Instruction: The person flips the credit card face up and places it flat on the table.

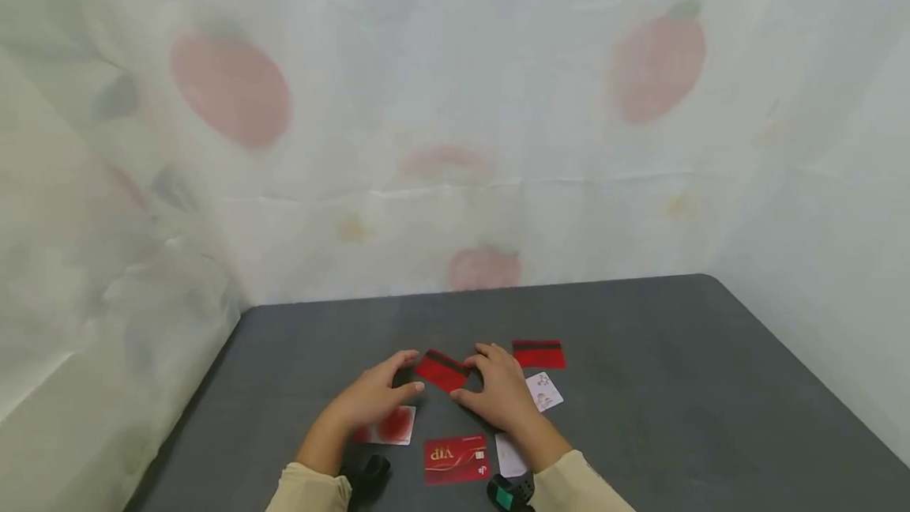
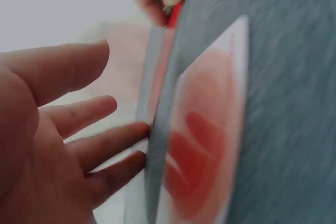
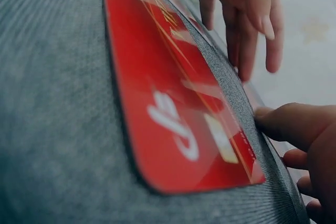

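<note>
A red card with a black stripe [image 1: 442, 371] lies between the two hands on the dark table. My left hand [image 1: 377, 389] is at its left, thumb and fingers spread, holding nothing. At the card's right end, the thumb and fingers of my right hand [image 1: 501, 389] pinch its corners. Under the left wrist is a white card with a red round print [image 2: 202, 145]. A red VIP card [image 1: 456, 459] lies nearer, also large in the right wrist view [image 3: 168, 103]. Beside the right forearm are a white card with small drawings [image 1: 544, 391] and a partly hidden pale card [image 1: 510, 457].
Another red card with a black stripe [image 1: 539, 354] lies farther back, right of the right hand. The dark grey table [image 1: 675, 385] ends at a pale curtain [image 1: 455, 101] with fruit prints. Dark devices sit at both wrists.
</note>
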